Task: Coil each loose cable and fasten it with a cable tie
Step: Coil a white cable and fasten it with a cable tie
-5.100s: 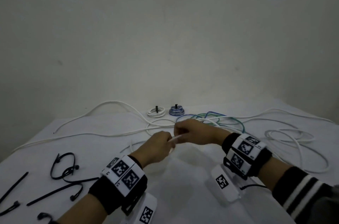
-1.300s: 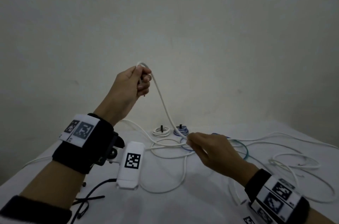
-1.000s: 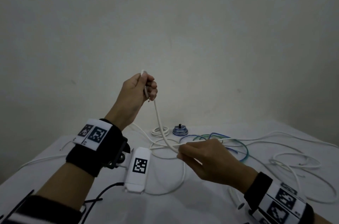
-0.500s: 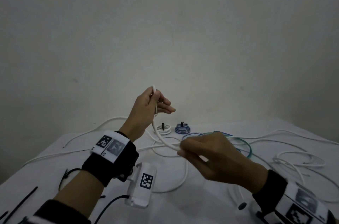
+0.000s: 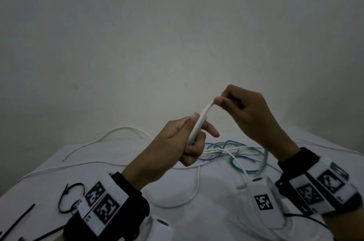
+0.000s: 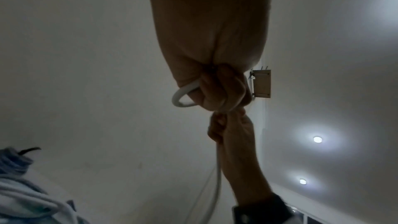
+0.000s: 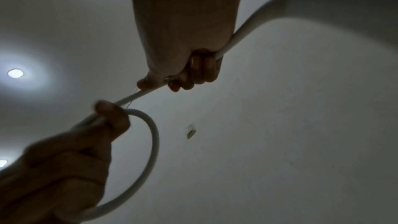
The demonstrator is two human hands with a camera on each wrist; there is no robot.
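white cable [image 5: 198, 126] end hidden in left hand [image 5: 177, 142] | black cable ties [image 5: 18, 223] cropped

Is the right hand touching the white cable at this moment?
Touching. The right wrist view shows the right hand curled round the white cable, which runs on to the left hand.

White cable [image 5: 199, 122], blue and green cables [image 5: 236, 154] on a white desk [image 5: 216, 191], black cable ties [image 5: 69, 199], black-and-white checked wristbands [image 5: 104, 203], grey-white wall [image 5: 177, 33].
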